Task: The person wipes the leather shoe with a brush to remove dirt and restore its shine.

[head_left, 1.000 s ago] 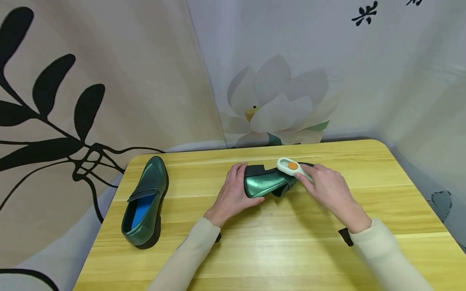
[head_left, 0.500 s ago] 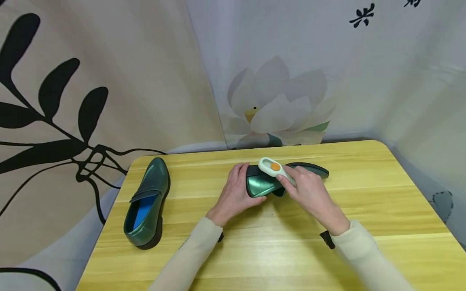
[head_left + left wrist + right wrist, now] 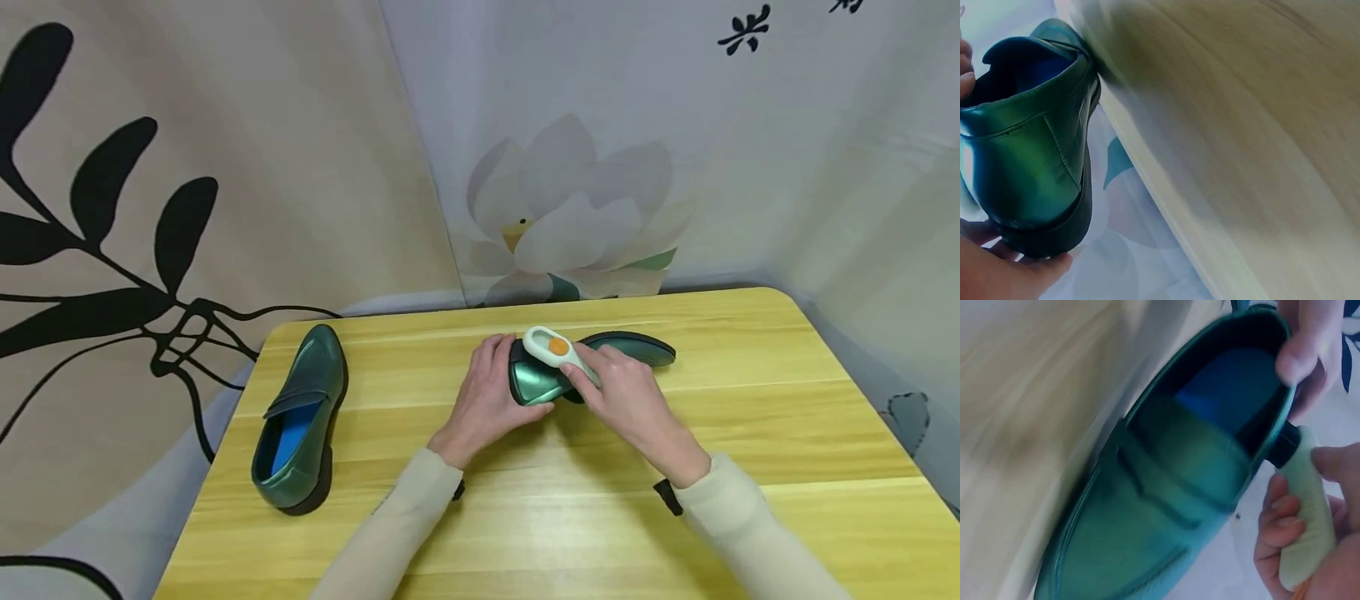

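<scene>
A metallic green loafer (image 3: 536,382) is held tilted on its side above the table, heel to the left and toe to the right. My left hand (image 3: 491,392) grips its heel end, with the thumb near the opening. A small white-handled tool (image 3: 546,345) with an orange button sits in my right hand (image 3: 626,392), pinched between thumb and fingers. In the right wrist view, the tool's dark head (image 3: 1285,445) is against the loafer's side, just below the opening. The blue insole (image 3: 1229,387) shows inside. Part of the loafer's middle is hidden behind the right hand in the head view.
A matching green loafer (image 3: 300,425) stands upright at the left of the wooden table (image 3: 750,400), its toe pointing to the back. Printed fabric (image 3: 577,200) with flowers and leaves hangs just behind the table's far edge.
My right hand has slid the tool leftward along the loafer towards the heel, uncovering the toe end. The left hand keeps its grip and has barely moved.
</scene>
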The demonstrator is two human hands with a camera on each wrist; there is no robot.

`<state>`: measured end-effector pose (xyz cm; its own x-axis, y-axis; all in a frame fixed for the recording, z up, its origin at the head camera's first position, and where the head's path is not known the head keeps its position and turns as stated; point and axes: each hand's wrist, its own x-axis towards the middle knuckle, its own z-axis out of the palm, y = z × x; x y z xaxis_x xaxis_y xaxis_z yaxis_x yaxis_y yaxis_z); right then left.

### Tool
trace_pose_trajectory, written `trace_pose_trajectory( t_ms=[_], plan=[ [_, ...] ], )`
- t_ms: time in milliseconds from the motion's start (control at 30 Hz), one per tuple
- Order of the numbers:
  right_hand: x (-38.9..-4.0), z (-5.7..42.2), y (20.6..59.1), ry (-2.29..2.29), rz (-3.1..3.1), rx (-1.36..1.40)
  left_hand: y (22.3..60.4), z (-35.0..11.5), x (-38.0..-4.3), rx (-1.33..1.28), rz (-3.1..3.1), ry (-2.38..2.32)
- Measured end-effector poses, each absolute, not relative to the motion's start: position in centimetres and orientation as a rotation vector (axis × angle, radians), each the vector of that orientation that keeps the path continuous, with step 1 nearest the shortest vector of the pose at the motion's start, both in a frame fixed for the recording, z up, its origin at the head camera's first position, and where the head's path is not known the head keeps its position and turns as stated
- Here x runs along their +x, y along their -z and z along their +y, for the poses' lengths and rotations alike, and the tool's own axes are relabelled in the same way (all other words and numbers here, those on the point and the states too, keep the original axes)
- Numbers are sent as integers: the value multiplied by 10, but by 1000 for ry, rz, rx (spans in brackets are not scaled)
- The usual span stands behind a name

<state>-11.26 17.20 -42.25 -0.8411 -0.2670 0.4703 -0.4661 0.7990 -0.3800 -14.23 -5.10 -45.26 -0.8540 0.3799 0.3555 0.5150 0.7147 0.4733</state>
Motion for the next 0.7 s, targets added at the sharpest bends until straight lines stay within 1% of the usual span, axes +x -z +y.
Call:
trace_pose_trajectory(
  t_ms=[133,367,567,700],
  plan=[
    [-112,164,422,-676,-2552,612,453,-50,-142,-709,-2684,832],
    [-112,173,418,-611,-2617,517,454,-50,-140,-677,-2669,786],
    [-112,165,417,-633,-2583,634,453,-47,-140,-704,-2631,805],
    [-111,173,419,-604,-2591,564,454,-48,-139,-681,-2663,796]
  ],
)
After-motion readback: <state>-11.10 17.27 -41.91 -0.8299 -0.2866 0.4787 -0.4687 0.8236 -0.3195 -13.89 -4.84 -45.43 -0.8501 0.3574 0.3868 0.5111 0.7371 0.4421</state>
